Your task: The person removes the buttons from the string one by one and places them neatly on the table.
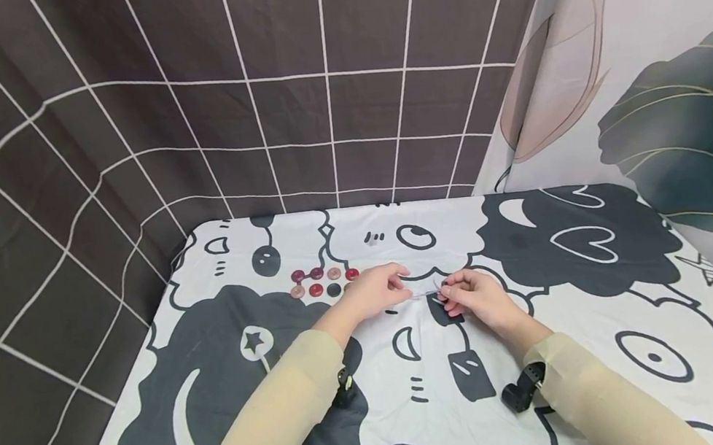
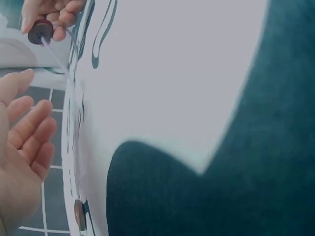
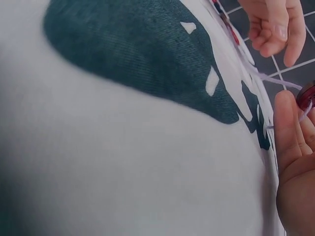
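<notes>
My right hand (image 1: 476, 298) pinches a round dark red button (image 2: 41, 32) between thumb and fingers. A thin pale lilac cord (image 3: 278, 81) passes through the button's holes and trails away toward the left. To the left is my left hand (image 1: 374, 291), its thumb apart from its loosely bent fingers, with nothing held between them. In the left wrist view, the left hand (image 2: 27, 132) lies beside the cord without gripping it. The right wrist view catches the button (image 3: 306, 97) at its edge, close to the right fingertips.
Several round buttons (image 1: 316, 290), red, pink and dark, lie in two rows on the patterned black-and-white cloth (image 1: 473, 437), just beyond the left hand. One brown button (image 2: 79, 215) shows low in the left wrist view. Behind stands a dark gridded curtain (image 1: 291, 112).
</notes>
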Tool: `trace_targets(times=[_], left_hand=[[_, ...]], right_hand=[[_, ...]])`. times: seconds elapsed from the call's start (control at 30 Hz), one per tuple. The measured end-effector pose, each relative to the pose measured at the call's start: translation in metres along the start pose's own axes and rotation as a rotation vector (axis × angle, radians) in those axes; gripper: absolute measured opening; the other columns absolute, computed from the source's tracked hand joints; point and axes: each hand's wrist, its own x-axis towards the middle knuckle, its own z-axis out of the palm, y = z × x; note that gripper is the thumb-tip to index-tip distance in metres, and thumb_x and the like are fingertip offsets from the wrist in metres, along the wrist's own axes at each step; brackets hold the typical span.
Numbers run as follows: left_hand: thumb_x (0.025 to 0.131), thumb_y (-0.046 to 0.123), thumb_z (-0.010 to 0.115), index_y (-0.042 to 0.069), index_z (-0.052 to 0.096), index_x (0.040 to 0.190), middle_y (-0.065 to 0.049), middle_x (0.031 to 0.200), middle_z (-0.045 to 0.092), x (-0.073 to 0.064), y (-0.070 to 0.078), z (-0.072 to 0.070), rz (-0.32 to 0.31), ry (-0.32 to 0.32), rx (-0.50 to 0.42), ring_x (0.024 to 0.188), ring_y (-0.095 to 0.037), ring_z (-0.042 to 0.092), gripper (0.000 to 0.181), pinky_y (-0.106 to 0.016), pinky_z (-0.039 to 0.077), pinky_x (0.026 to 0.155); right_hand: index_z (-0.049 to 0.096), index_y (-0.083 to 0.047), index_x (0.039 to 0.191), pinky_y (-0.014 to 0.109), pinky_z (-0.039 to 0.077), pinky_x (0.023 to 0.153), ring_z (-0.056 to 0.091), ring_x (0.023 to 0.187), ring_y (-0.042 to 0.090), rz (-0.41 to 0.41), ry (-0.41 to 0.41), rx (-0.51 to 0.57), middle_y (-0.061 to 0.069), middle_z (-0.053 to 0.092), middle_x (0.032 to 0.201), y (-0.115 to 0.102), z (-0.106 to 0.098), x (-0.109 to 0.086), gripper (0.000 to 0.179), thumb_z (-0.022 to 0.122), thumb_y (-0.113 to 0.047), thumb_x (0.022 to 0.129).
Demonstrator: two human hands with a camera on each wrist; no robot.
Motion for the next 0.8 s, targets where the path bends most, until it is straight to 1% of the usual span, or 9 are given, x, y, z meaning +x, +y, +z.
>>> trace_targets(times=[0.2, 0.43, 0.5, 0.6, 0.7, 0.8], left_hand=[[0.085, 0.029, 0.068, 0.016, 0.060, 0.122, 0.009, 0.095, 0.063, -0.001, 0.004, 0.003, 0.008, 0.001, -0.046, 0.084, -0.007, 0.057, 0.040, -0.026, 0.044, 0.073], [0.085, 0.027, 0.069, 0.012, 0.059, 0.121, 0.007, 0.091, 0.062, 0.002, 0.004, 0.010, 0.035, -0.016, -0.083, 0.077, -0.007, 0.056, 0.040, -0.023, 0.045, 0.071], [0.085, 0.027, 0.069, 0.012, 0.059, 0.121, 0.006, 0.092, 0.062, 0.003, 0.003, 0.012, 0.046, -0.019, -0.081, 0.079, -0.007, 0.056, 0.040, -0.023, 0.045, 0.072], [0.085, 0.027, 0.069, 0.012, 0.060, 0.121, 0.005, 0.095, 0.062, 0.004, 0.003, 0.014, 0.055, -0.015, -0.062, 0.083, -0.009, 0.056, 0.040, -0.025, 0.045, 0.077], [0.085, 0.029, 0.069, 0.012, 0.060, 0.121, 0.004, 0.098, 0.062, 0.004, 0.004, 0.014, 0.055, -0.011, -0.059, 0.089, -0.010, 0.056, 0.041, -0.027, 0.045, 0.081], [0.085, 0.032, 0.069, 0.013, 0.059, 0.121, 0.005, 0.100, 0.062, 0.004, 0.004, 0.014, 0.047, -0.012, -0.077, 0.093, -0.010, 0.057, 0.042, -0.027, 0.045, 0.083]], right_hand=[[0.050, 0.015, 0.107, 0.031, 0.055, 0.064, 0.064, 0.068, 0.016, -0.008, -0.005, -0.001, 0.021, 0.065, 0.092, 0.001, -0.001, 0.000, 0.030, 0.059, -0.008, 0.090], [0.049, 0.016, 0.107, 0.031, 0.055, 0.064, 0.064, 0.067, 0.015, -0.020, 0.000, 0.007, 0.022, 0.065, 0.091, -0.004, 0.001, 0.000, 0.031, 0.060, -0.008, 0.090], [0.048, 0.016, 0.107, 0.031, 0.055, 0.063, 0.064, 0.067, 0.015, -0.022, -0.001, 0.016, 0.022, 0.065, 0.090, -0.005, 0.002, 0.000, 0.032, 0.060, -0.007, 0.090], [0.048, 0.017, 0.107, 0.030, 0.055, 0.063, 0.064, 0.066, 0.015, -0.020, -0.005, 0.027, 0.021, 0.065, 0.090, -0.006, 0.004, 0.001, 0.032, 0.060, -0.007, 0.090], [0.048, 0.017, 0.107, 0.030, 0.055, 0.063, 0.064, 0.066, 0.014, -0.020, -0.008, 0.029, 0.021, 0.065, 0.090, -0.006, 0.005, 0.001, 0.032, 0.061, -0.007, 0.090], [0.049, 0.017, 0.106, 0.030, 0.055, 0.063, 0.064, 0.066, 0.015, -0.019, -0.013, 0.024, 0.022, 0.065, 0.090, -0.005, 0.004, 0.001, 0.032, 0.061, -0.008, 0.090]])
